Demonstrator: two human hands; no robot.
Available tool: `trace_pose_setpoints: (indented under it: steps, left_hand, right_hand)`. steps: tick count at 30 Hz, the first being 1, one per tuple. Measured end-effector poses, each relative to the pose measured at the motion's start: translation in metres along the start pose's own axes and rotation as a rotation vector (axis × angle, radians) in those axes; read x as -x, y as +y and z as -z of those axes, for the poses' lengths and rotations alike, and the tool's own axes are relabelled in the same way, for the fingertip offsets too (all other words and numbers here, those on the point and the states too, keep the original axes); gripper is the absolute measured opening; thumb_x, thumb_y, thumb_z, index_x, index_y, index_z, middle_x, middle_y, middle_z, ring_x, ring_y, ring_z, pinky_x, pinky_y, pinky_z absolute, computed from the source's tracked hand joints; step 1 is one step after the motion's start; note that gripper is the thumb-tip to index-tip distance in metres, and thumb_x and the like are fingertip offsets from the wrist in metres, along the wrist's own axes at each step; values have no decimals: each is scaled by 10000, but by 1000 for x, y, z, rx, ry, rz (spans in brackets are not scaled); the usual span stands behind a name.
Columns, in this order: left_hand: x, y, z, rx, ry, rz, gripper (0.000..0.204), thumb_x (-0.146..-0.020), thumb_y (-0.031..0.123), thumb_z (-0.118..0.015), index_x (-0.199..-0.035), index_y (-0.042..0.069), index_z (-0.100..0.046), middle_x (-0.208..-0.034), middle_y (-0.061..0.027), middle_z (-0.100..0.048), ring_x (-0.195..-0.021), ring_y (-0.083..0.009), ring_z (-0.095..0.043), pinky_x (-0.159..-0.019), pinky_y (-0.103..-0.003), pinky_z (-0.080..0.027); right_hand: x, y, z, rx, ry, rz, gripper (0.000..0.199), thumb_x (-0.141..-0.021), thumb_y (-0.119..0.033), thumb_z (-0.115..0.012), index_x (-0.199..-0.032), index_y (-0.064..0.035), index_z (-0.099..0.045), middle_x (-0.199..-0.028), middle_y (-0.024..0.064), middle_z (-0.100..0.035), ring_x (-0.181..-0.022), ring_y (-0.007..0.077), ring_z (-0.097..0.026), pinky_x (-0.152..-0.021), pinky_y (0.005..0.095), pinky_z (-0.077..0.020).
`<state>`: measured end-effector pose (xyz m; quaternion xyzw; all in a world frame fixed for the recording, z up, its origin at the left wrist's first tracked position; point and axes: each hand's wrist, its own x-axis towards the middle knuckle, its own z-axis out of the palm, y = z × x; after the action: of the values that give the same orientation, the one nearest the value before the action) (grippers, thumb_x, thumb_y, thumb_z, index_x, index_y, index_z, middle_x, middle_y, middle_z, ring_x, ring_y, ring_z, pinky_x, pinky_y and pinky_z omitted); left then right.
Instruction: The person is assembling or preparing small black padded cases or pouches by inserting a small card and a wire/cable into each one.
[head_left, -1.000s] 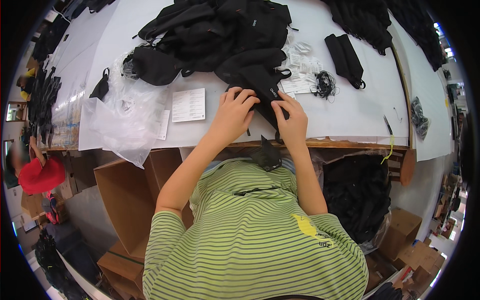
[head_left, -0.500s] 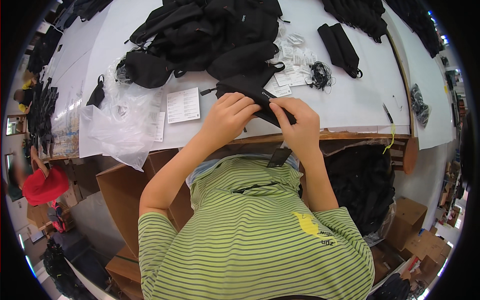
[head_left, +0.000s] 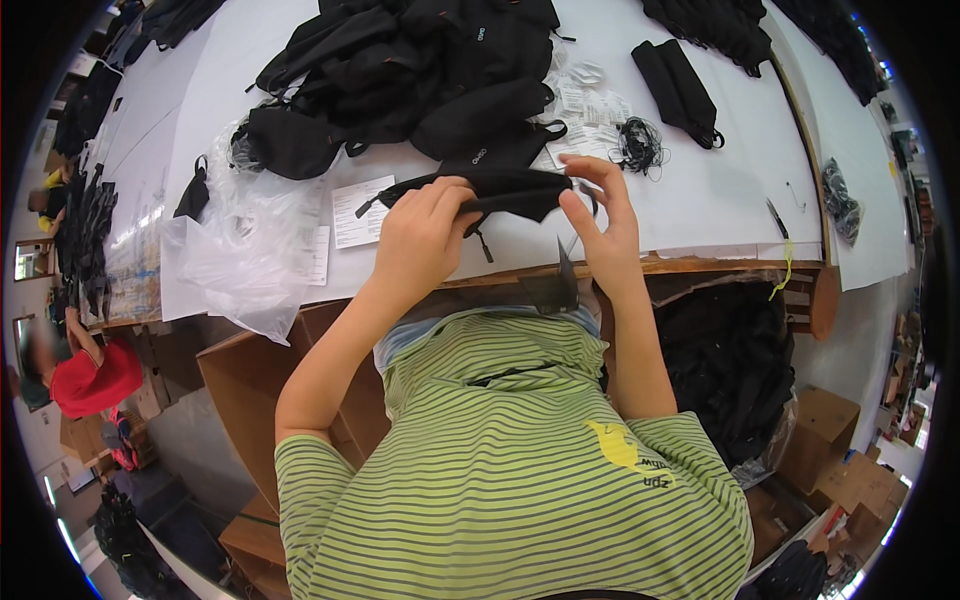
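Note:
A black fabric pouch [head_left: 515, 188] with zip pulls is held just above the near part of the table. My left hand [head_left: 420, 225] is closed round its left part, fingers over the top. At the pouch's right end, my right hand [head_left: 607, 215] has its thumb and index finger on either side of the fabric. A black hang tag [head_left: 553, 286] dangles on a thin string below my right hand; where the string is fastened I cannot make out. Behind the pouch lies a large pile of similar black pouches [head_left: 400, 80].
Clear plastic bags [head_left: 240, 260] and a printed white sheet [head_left: 358, 228] lie to the left. Beyond my right hand are small white labels [head_left: 595, 110], a bundle of black strings [head_left: 638, 145] and a pointed tool [head_left: 776, 218]. Cardboard boxes [head_left: 245, 380] stand below the table edge.
The pouch has been turned and lifted nearer to me, its printed side out of sight. My left hand has moved left and nearer; my right thumb and index finger have spread apart.

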<state>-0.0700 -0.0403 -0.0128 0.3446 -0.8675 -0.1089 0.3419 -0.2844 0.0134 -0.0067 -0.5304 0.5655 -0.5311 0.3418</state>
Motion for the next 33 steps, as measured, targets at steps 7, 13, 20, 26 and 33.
trace_pose_setpoints:
  steps: [7, 13, 20, 26, 33]
  left_hand:
    - [4, -8, -3, 143, -141, 279, 194, -798, 93, -656, -943, 21, -549, -936, -116, -622, -836, -325, -607, -709, -377, -479]
    - [-5, -7, 4, 196, -321, 364, 210, -831, 132, -642, -992, 24, -559, -994, -149, -643, -874, -374, -603, -746, -379, -470]
    - [-11, -20, -4, 174, -404, 491, 284, -862, 242, -611, -1051, 33, -574, -894, -181, -660, -855, -377, -614, -736, -400, -470]
    - [-16, -29, -9, 78, -439, 452, 286, -858, 240, -614, -1050, 29, -597, -832, -193, -655, -783, -385, -611, -689, -412, -462]
    - [-28, 14, 29, 74, -506, 362, 255, -860, 193, -613, -1055, 32, -581, -704, -212, -599, -696, -401, -577, -613, -433, -435]
  right_hand:
    - [41, 39, 1, 191, -253, -199, 661, -752, -361, -754, -1265, -36, -492, -1247, 144, -515, -1151, 285, -501, -969, 395, -396]
    - [31, 53, -25, 256, -69, -124, 476, -795, -286, -718, -1169, -34, -565, -1161, 138, -537, -1051, 256, -545, -900, 361, -438]
    - [18, 77, -13, 10, -22, -234, 385, -859, -133, -662, -1204, -3, -551, -829, 91, -692, -703, 166, -634, -663, 232, -478]
    - [18, 67, 57, -1257, -313, -178, 436, -964, -264, -512, -1348, -76, -430, -1115, 149, -624, -816, 205, -638, -688, 284, -512]
    - [8, 36, 67, -1297, 286, -131, 409, -950, -377, -528, -1163, -29, -512, -1069, 129, -623, -857, 195, -595, -794, 310, -468]
